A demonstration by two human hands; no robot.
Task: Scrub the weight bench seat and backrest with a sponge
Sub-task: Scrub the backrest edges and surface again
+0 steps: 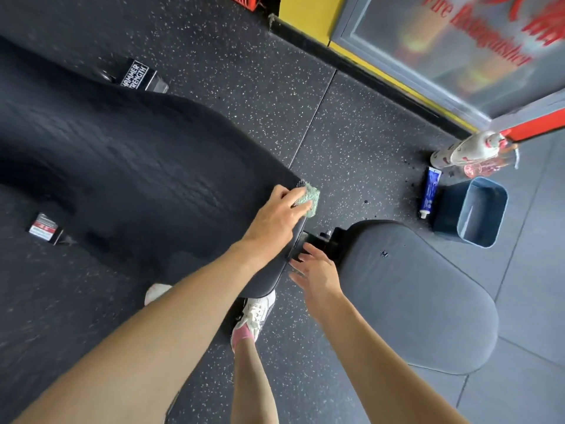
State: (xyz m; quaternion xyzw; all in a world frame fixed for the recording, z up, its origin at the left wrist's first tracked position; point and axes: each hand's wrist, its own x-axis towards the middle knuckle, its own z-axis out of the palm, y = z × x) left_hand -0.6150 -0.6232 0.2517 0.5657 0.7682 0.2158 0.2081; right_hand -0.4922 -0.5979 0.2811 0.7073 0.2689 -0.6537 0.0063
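Head camera, looking steeply down: the green sponge (pixel 312 199), with a patch of grey mesh on it, sits on the near corner of the black backrest (pixel 137 166) and hangs a little past its edge. The left hand (pixel 276 216) presses it there with its fingers laid nearly straight across the top; the thumb is out of sight, so a grip from below cannot be made out. The backrest fills the left of the view, its textured pad running away toward the upper left. The right hand (pixel 319 272) hovers with fingers spread and relaxed, holding nothing, just beside the lower edge of the backrest and the dark hinge bracket (pixel 321 238). That bracket joins the backrest to the seat (pixel 412 301), a rounded dark-grey pad lying to the right of both hands. Below the backrest's edge a white sneaker (pixel 256 313) with a pink sock stands on the speckled rubber floor (pixel 244 96). Beyond the seat, on the floor, a blue bin (pixel 458 198) lies tipped on its side with a blue-and-white tube (pixel 429 191) touching or just beside it, and a spray bottle (pixel 467 151) lies near them. A fire extinguisher cabinet (pixel 443 41) stands against the yellow wall at upper right.
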